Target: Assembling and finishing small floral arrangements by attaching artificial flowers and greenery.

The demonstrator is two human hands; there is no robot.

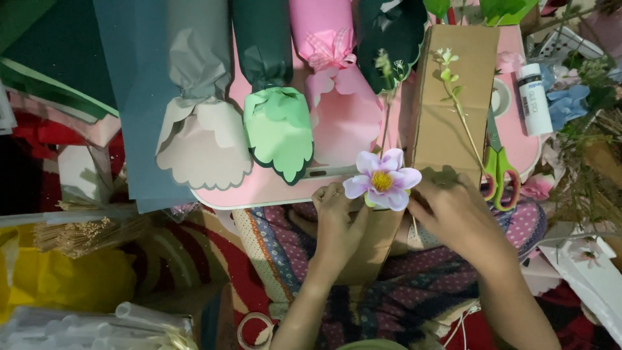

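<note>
Nearest to us, at six o'clock, our two forearms came up from the lower edge over a patterned cloth (pixel 291 240). Our left hand (pixel 335 220) was closed narrow, its fingers bent around the edge of a brown paper sheet (pixel 372 249). Our right hand (pixel 457 210) was also curled, its fingers pressing on the same paper, just beside a pale purple flower (pixel 383 180) with a yellow centre. The flower sat between both hands, at the middle of the view; we cannot tell which hand truly gripped its stem.

At three o'clock from the flower lay scissors with green handles (pixel 500 170), touching the pink tray (pixel 259 188). Farther, at twelve o'clock, a row of paper-wrapped cones lay on the tray: a grey one (pixel 201 136), a green one (pixel 278 129) and a pink one (pixel 337 84). At two o'clock stood a white glue bottle (pixel 534 97). At nine o'clock we saw dry straw (pixel 78 233) and yellow paper (pixel 65 279).
</note>
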